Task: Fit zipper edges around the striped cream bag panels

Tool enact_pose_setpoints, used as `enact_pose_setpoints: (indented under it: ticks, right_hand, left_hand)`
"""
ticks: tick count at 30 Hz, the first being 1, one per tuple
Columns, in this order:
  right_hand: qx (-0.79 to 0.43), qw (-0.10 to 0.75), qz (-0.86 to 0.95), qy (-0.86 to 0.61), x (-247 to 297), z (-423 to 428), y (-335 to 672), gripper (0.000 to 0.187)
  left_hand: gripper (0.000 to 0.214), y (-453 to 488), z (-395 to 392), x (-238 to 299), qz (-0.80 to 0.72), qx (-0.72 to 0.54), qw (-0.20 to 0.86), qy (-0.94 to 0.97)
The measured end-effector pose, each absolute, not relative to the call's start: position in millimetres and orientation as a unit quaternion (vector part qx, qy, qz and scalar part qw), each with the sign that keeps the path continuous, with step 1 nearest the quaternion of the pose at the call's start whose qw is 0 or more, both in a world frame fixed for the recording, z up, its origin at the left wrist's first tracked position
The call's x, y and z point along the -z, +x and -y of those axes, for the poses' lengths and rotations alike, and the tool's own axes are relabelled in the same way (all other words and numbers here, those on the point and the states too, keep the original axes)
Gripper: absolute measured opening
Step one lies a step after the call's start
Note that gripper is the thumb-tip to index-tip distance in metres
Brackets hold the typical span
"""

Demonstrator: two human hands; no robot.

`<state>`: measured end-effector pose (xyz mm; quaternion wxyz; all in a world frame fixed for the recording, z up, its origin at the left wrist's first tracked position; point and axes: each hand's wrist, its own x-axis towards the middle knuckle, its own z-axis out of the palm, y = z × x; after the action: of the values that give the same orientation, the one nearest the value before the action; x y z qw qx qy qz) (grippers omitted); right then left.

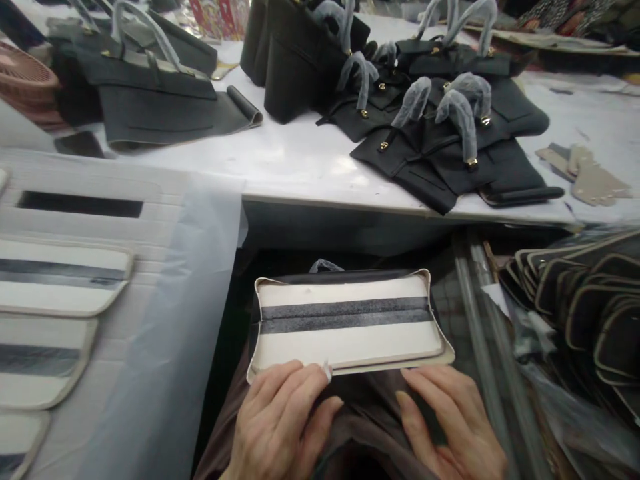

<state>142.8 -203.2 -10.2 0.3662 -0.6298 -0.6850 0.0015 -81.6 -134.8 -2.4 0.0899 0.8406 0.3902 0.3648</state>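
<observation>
A flat bag panel [345,327] lies in front of me, its cream lining crossed by a dark grey band and its rim edged in black and beige. My left hand [283,420] grips the near edge at the left, with fingers over the lining. My right hand [450,423] lies flat with spread fingers, its fingertips at the panel's near edge towards the right. Below the panel is a brown cloth lap [370,427], probably an apron or skirt. The panel's far side hides what lies beneath it, apart from a small grey-blue wrapped piece [325,267].
Several similar cream-and-grey panels [50,327] lie on a white padded sheet [165,267] under clear plastic at the left. A stack of black-edged panels [580,313] sits at the right, beside long metal bars [480,333]. Black handbags [440,147] stand on the white table [295,167] ahead.
</observation>
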Motion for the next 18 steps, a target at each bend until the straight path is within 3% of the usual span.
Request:
enact_pose_setpoints:
  ticks: [5,18]
  right_hand:
    - [-0.020,0.244,0.733,-0.634,21.4,186.2,158.8,0.023]
    - [-0.067,0.311,0.672,-0.669,25.1,185.4,150.1,0.013]
  left_hand:
    - [0.031,-77.4,126.5,19.5,-0.405,-0.273,0.102,0.867]
    - [0.030,-74.6,124.5,28.1,-0.374,-0.294,0.072,0.877]
